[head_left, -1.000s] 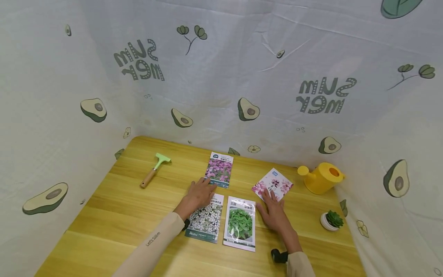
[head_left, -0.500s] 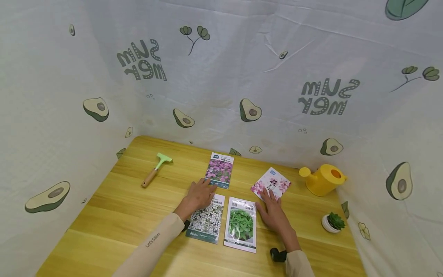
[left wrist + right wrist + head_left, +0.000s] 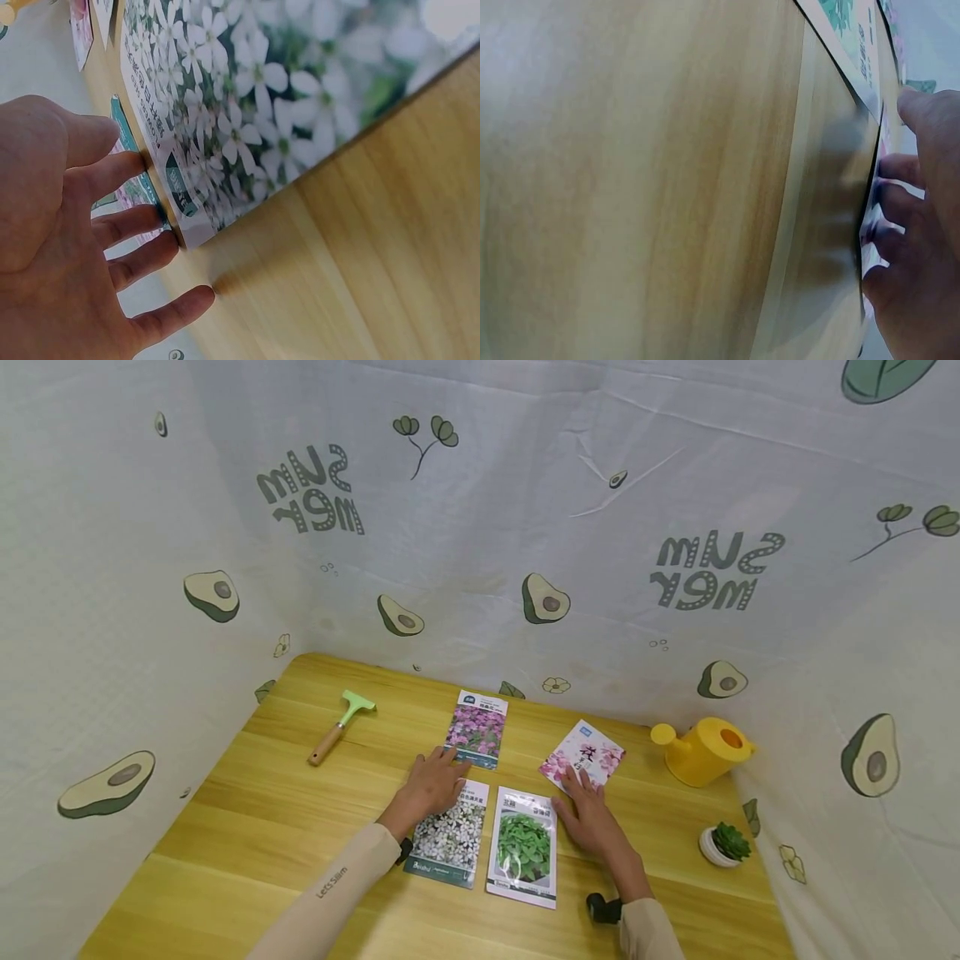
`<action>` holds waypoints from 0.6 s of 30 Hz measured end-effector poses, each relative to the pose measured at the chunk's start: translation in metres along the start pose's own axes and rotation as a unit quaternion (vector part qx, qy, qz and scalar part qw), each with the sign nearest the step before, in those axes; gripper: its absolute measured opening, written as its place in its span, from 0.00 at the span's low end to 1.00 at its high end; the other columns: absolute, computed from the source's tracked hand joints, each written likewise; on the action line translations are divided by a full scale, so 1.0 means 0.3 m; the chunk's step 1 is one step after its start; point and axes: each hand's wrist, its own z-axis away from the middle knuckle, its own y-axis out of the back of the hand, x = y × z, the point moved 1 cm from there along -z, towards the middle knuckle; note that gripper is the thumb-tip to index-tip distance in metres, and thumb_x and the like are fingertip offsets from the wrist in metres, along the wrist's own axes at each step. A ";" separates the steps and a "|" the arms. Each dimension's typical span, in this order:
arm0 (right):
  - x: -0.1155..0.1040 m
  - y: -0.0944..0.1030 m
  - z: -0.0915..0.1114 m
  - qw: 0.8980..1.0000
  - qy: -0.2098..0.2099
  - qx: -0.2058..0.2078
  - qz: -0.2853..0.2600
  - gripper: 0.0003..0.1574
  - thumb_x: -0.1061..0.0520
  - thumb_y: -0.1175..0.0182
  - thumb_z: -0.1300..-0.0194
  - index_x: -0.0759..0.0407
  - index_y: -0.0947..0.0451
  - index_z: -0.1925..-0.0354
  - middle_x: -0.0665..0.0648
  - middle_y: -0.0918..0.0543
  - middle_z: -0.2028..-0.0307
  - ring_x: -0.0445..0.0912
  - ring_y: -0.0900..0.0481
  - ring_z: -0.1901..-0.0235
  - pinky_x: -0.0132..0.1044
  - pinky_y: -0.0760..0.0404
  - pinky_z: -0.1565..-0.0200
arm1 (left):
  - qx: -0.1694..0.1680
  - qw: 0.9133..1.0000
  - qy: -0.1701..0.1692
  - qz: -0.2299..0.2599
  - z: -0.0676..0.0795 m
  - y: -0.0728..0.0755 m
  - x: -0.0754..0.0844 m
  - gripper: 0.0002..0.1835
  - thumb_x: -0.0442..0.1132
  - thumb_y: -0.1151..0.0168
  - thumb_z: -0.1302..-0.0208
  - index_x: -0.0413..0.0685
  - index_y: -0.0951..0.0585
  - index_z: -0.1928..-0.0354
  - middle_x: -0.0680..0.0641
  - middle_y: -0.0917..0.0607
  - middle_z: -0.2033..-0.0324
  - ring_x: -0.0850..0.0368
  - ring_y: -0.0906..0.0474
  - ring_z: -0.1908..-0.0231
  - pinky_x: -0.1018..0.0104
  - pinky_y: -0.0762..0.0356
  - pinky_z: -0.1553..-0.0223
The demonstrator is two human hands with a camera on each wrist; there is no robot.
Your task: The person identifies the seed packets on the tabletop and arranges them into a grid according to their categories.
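My left hand (image 3: 432, 783) lies over the top of the white-flower seed packet (image 3: 453, 839). Its fingers reach the lower edge of the purple-flower packet (image 3: 477, 725) behind, spread and loosely bent in the left wrist view. With its fingertips, my right hand (image 3: 596, 821) touches the near side of the pink-blossom packet (image 3: 591, 750), which lies tilted compared with the others. Between the hands is the green-leaf packet (image 3: 523, 852), its upper right corner by my right thumb. In the right wrist view the right fingers (image 3: 900, 202) are slightly bent against the pink packet.
A green-headed hand tool with a wooden handle (image 3: 327, 743) lies at the left back of the wooden table (image 3: 262, 827). At right stand a yellow watering can (image 3: 693, 760) and a small potted succulent (image 3: 727, 843). A printed white curtain (image 3: 465, 527) encloses the table's back and sides.
The pink-blossom packet has slid a little left under my right fingertips and turned slightly counter-clockwise. My left hand and the other packets have stayed put.
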 end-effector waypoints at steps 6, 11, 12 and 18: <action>-0.005 0.011 -0.006 1.000 -0.006 -0.025 -0.001 0.41 0.46 0.47 0.14 0.67 0.42 0.17 0.66 0.49 0.15 0.68 0.58 0.16 0.69 0.63 0.20 | 0.005 1.000 0.003 0.000 0.002 0.001 0.001 0.24 0.48 0.45 0.15 0.58 0.24 0.22 0.42 0.29 0.22 0.41 0.35 0.22 0.35 0.30 0.29; -0.010 0.008 -0.013 0.999 0.002 -0.032 -0.002 0.42 0.44 0.47 0.14 0.67 0.41 0.17 0.65 0.49 0.15 0.67 0.59 0.15 0.68 0.63 0.20 | 0.006 1.000 0.001 -0.002 0.007 0.002 -0.001 0.24 0.48 0.46 0.15 0.58 0.23 0.22 0.42 0.28 0.22 0.41 0.34 0.23 0.35 0.29 0.29; -0.011 0.007 -0.015 0.999 0.005 -0.033 -0.003 0.42 0.44 0.47 0.14 0.67 0.41 0.17 0.64 0.49 0.15 0.66 0.59 0.15 0.68 0.63 0.20 | 0.006 1.000 0.000 -0.004 0.007 0.001 -0.002 0.24 0.48 0.46 0.15 0.58 0.24 0.22 0.42 0.28 0.22 0.41 0.34 0.23 0.36 0.29 0.30; -0.019 0.004 -0.023 0.999 0.013 -0.042 -0.003 0.41 0.45 0.47 0.14 0.68 0.42 0.17 0.63 0.50 0.14 0.66 0.60 0.15 0.68 0.64 0.20 | 0.001 1.000 0.001 0.002 0.012 0.001 -0.003 0.24 0.48 0.46 0.15 0.58 0.24 0.22 0.42 0.29 0.22 0.40 0.35 0.22 0.35 0.31 0.28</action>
